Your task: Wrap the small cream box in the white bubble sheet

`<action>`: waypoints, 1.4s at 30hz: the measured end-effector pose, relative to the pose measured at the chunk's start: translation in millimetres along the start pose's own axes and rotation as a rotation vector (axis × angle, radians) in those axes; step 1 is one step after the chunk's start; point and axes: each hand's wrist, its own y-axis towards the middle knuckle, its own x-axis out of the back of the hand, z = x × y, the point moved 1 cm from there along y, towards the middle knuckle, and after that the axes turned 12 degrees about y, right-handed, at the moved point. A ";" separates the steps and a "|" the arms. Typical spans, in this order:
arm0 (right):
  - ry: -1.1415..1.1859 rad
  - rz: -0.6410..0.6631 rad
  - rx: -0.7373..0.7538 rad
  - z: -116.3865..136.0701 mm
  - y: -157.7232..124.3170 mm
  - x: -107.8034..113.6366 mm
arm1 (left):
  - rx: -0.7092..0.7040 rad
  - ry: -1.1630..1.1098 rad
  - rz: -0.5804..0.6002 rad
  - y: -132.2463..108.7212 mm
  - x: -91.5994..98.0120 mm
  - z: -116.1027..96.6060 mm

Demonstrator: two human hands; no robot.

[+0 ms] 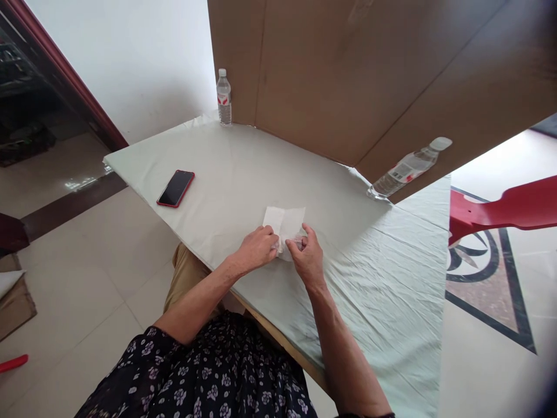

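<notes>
A white paper tissue [285, 222] lies on the pale green tablecloth [243, 174], its near edge gathered between both hands. My left hand [256, 248] pinches the tissue's near left part with curled fingers. My right hand [308, 255] pinches the near right part, thumb and fingers closed on it. Something crumpled and translucent shows between the two hands, too small to name. The far half of the tissue lies flat with a fold line down its middle.
A red-cased phone [176, 188] lies face up near the table's left edge. One water bottle [224, 98] stands at the back against a large cardboard sheet [369, 75]; another bottle [407, 168] is at the right. A red chair [500, 209] is beyond the table's right end.
</notes>
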 end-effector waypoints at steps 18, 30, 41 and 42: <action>-0.049 0.224 0.020 12.9 -14.9 -16.7 | 0.100 -0.407 -0.127 -3.8 -23.2 10.0; -0.437 0.413 0.262 25.0 -28.2 -10.2 | 0.373 -0.536 -0.312 -4.6 -27.2 -4.5; -0.094 0.339 0.104 20.0 5.5 4.8 | 0.321 -0.485 -0.225 -3.3 -32.6 -3.9; -0.110 0.301 0.116 17.2 8.2 4.3 | 0.314 -0.479 -0.216 -3.2 -31.9 -3.6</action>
